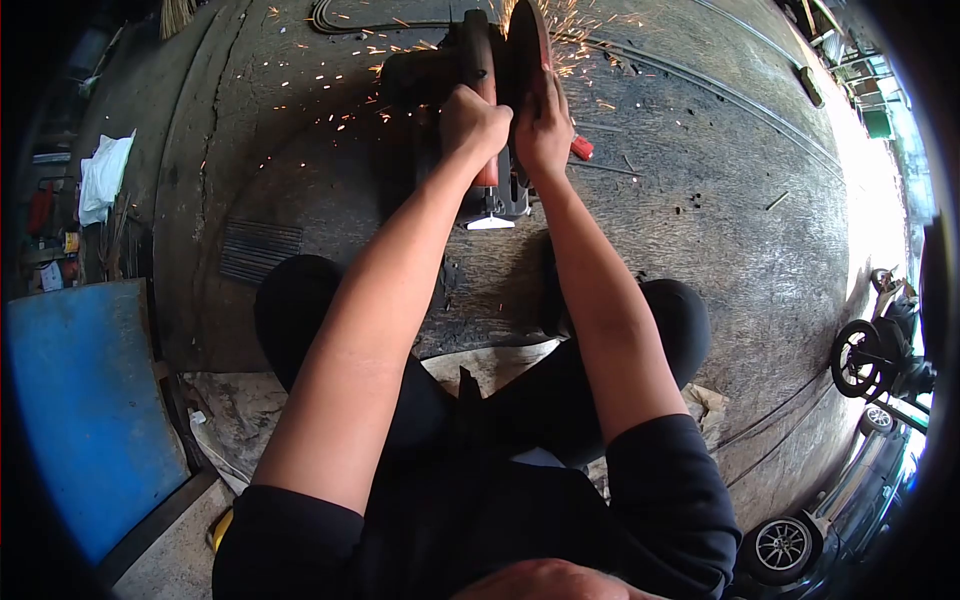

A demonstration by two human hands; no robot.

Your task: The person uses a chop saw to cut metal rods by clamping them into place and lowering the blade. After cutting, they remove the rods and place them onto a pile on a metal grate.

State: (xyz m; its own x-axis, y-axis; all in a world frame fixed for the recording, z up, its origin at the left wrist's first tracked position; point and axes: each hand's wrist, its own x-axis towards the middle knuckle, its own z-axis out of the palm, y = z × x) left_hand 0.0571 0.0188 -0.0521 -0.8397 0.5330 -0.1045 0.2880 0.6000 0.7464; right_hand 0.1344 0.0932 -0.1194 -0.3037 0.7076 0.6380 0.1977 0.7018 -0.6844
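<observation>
My left hand (pixel 474 127) is wrapped round the red handle (pixel 487 172) of a cut-off saw (pixel 415 80) on the floor. Close beside it, my right hand (pixel 545 130) lies against the side of the saw's round, reddish-brown disc part (pixel 530 45), its fingers stretched out along it. Orange sparks (pixel 570 30) spray out at the far end of the saw and scatter to both sides. The contact between disc and workpiece is hidden behind the saw. The saw's metal base (pixel 512 195) shows below my hands.
Long thin rods (pixel 690 75) lie across the floor at the upper right. A small red object (pixel 581 148) sits beside my right hand. To the left are dark flat bars (pixel 260 250), a white bag (pixel 104 178) and a blue panel (pixel 90 400). A motorcycle (pixel 880 345) and a car (pixel 830 530) stand at right.
</observation>
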